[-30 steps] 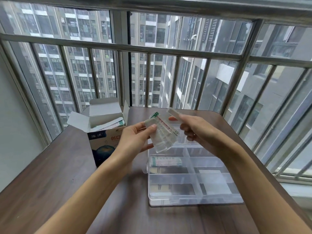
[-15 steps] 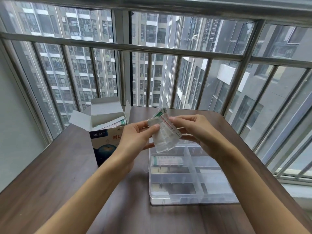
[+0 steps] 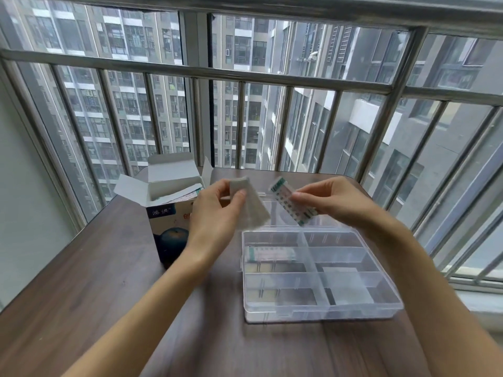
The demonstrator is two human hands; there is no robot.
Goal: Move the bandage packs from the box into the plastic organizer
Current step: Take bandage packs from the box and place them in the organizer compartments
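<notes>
My left hand [image 3: 215, 210] pinches a clear plastic sleeve [image 3: 251, 206] above the table. My right hand [image 3: 334, 201] pinches a bandage pack [image 3: 291, 205] with green print, held apart from the sleeve, above the far edge of the clear plastic organizer [image 3: 321, 311]. One bandage pack [image 3: 268, 253] lies in a left compartment of the organizer. The open cardboard box [image 3: 168, 210] stands left of my left hand, with more packs [image 3: 187, 195] showing at its top.
The brown wooden table [image 3: 95, 295] ends close behind the box and organizer at a metal window railing [image 3: 245, 74]. The organizer's lid is open at the back, partly hidden by my hands. A grey wall is on the left.
My hands have drawn apart: the right hand has pulled the bandage pack out of the clear sleeve, which stays in my left hand.
</notes>
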